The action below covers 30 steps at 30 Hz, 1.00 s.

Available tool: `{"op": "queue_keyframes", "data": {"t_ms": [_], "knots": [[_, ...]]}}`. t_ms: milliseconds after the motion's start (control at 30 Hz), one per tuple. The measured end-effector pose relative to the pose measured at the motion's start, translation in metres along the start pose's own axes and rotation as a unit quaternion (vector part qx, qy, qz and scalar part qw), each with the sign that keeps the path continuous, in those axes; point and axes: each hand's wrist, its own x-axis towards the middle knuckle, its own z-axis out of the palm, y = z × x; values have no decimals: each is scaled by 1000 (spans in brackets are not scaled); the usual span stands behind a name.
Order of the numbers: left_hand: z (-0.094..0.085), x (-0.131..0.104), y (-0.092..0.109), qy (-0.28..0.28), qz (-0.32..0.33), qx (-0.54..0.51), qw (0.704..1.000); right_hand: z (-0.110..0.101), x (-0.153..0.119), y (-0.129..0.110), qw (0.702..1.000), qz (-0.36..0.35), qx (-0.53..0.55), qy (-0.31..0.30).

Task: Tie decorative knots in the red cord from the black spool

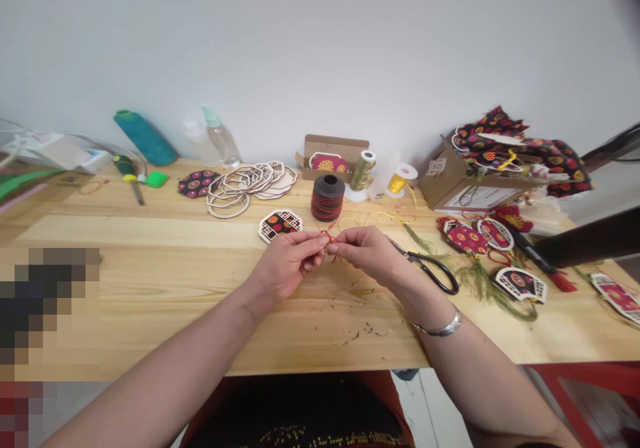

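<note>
A thin red cord [327, 236] is pinched between the fingertips of both hands, above the middle of the wooden table. My left hand [295, 261] closes on it from the left, and my right hand [367, 251], with a silver bangle on the wrist, closes on it from the right. Small loops of the cord stick up between the fingers; the rest is hidden. Just behind stands a black spool [328, 198] wound with dark red cord. An octagonal patterned ornament [280, 225] lies beside my left hand. Black-handled scissors [430, 268] rest partly behind my right wrist.
White wooden frames [250, 188] are heaped at the back left, near a teal thread cone [145, 138] and a screwdriver [131, 178]. Green thread [363, 171] and yellow thread [397, 183] stand behind. To the right are a cardboard box [465, 181] of fabric and several tasselled ornaments [520, 284].
</note>
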Motion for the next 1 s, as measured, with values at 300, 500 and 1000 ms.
{"op": "queue_keyframes", "data": {"t_ms": [300, 500, 1000], "knots": [[2, -1, 1, 9, -5, 0, 1000, 0, 1, 3, 1000, -12, -7, 0], [1, 1, 2, 55, 5, 7, 998, -8, 2, 3, 996, -19, -84, 18], [-2, 2, 2, 93, 31, 47, 994, 5, -9, 10, 818, -315, -440, 194]]}}
